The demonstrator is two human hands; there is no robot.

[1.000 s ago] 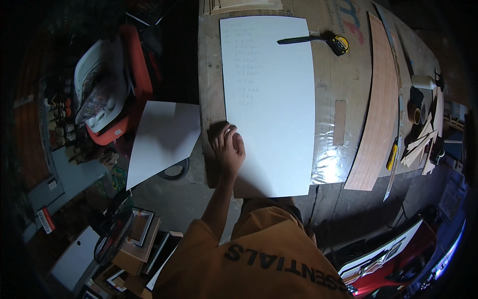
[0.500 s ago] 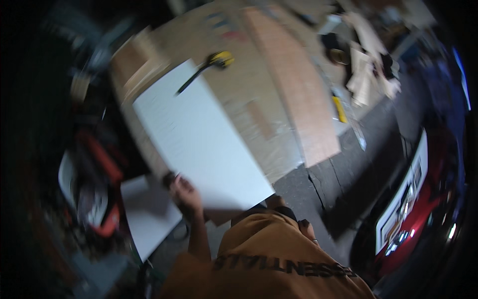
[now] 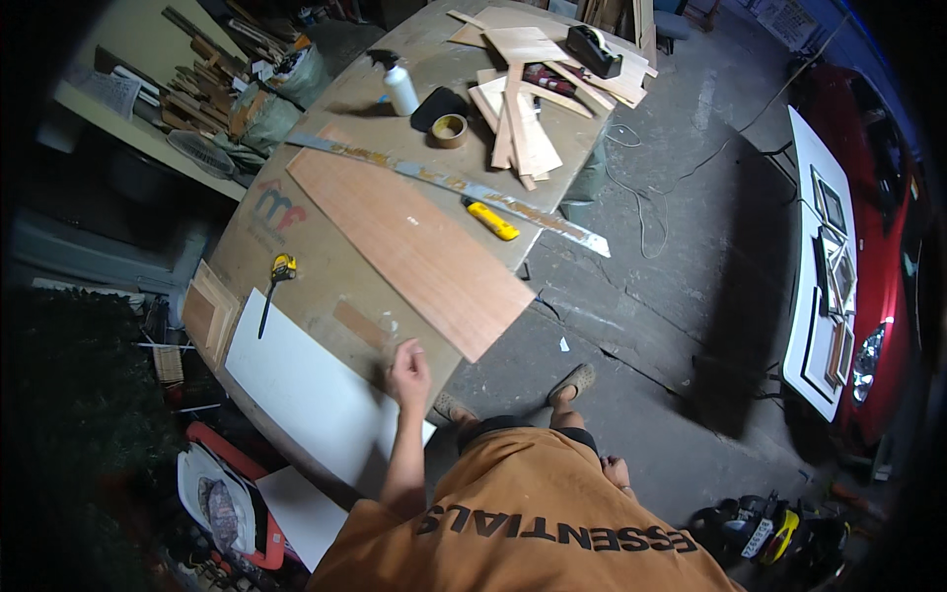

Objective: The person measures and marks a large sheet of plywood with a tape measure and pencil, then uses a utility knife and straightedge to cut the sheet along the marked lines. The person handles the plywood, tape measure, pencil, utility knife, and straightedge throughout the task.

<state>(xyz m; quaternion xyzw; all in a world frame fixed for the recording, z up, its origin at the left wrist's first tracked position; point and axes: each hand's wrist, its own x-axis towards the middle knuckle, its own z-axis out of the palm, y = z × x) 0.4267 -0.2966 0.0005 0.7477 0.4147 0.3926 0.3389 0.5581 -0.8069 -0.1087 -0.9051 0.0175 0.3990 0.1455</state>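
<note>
A white sheet [image 3: 311, 370] is lying on the table [image 3: 326, 271], its near end overhanging, so a hip's brush could shift it. Beside it the left hand [image 3: 408, 375] is hovering half-open, seemingly empty; the right hand's [image 3: 618, 472] grip I cannot tell.

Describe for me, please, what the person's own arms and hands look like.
The left hand and right hand are bare, without gloves. The left forearm is uncovered up to a loose brownish-orange sleeve, part of a shirt with dark lettering. Something thin seems to circle the right wrist, too small to identify.
</note>
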